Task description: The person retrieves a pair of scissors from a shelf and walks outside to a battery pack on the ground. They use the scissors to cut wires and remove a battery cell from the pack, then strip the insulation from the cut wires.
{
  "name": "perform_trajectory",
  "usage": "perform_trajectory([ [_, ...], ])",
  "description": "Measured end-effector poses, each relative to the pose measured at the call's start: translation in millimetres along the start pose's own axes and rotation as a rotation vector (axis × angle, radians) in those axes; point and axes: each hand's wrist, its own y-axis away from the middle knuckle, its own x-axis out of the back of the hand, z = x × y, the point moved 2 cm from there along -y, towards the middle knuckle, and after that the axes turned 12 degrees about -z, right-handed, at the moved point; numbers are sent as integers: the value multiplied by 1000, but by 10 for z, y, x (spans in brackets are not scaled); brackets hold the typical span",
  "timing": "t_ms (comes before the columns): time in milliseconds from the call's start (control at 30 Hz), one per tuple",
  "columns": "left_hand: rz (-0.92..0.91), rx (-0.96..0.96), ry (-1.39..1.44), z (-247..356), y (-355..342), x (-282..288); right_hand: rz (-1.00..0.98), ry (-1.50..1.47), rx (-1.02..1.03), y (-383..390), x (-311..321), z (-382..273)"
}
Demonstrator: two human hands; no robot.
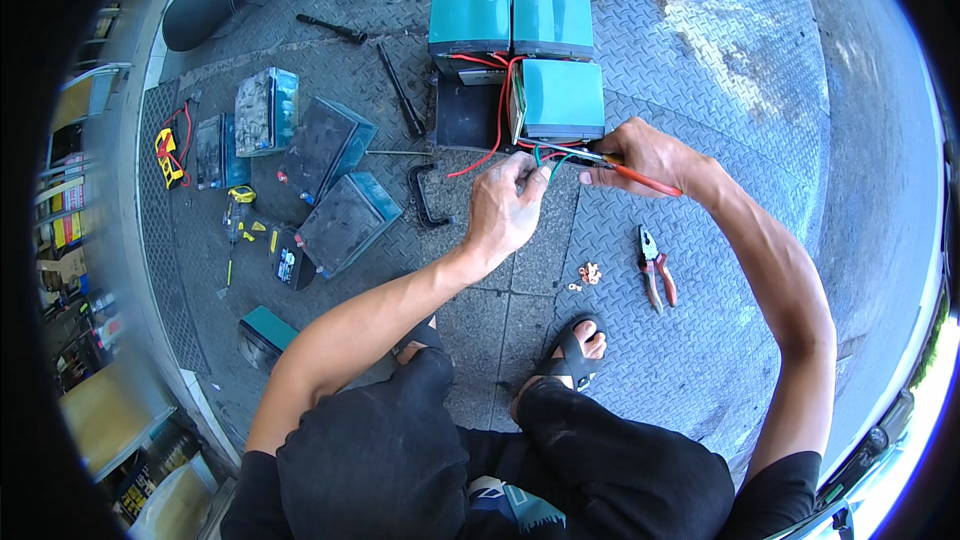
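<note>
My left hand (503, 205) pinches a thin green wire (553, 170) between thumb and fingertips. Close by on the right, my right hand (648, 155) grips a hand tool with orange-red handles (645, 180), which looks like pliers or cutters. Its jaws are beside the wires and too small to make out. Just beyond both hands sits a teal-topped battery (563, 95). Behind it stand two more, a left teal battery (470, 18) and a right one (552, 20). A red wire (500, 125) runs down from them past a dark open box (467, 115).
Red-handled pliers (655, 268) and a small pile of copper-coloured pieces (589, 274) lie on the floor plates. To the left are several dusty batteries (350, 223), a yellow drill (240, 208), a yellow meter (168, 155), a black bracket (424, 197) and a black bar (400, 90).
</note>
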Motion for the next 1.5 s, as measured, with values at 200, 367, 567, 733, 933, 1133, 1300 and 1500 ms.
perform_trajectory([
  [200, -30, 11, 73, -71, 12, 39, 47, 71, 105, -43, -42, 90],
  [367, -36, 41, 236, -60, 9, 133, 96, 22, 176, -52, -27, 76],
  [567, 140, -286, -186, 106, -415, 602, -25, 82, 52, 7, 35, -12],
  [733, -109, -182, -255, 196, -656, 847, -58, 81, 13, 43, 70, -67],
  [933, 168, -297, -374, 170, -250, 1653, -49, -74, -23, -13, -18, -31],
  [1133, 436, 1, -558, -566, -678, 2316, -20, -253, -52, -30, -85, -76],
  [1300, 205, 99, -913, -1081, -1045, 2356, -55, -235, -237, -47, -37, -48],
  [1500, 14, 74, -505, -562, -587, 1627, -39, -151, -263, -54, -30, 36],
])
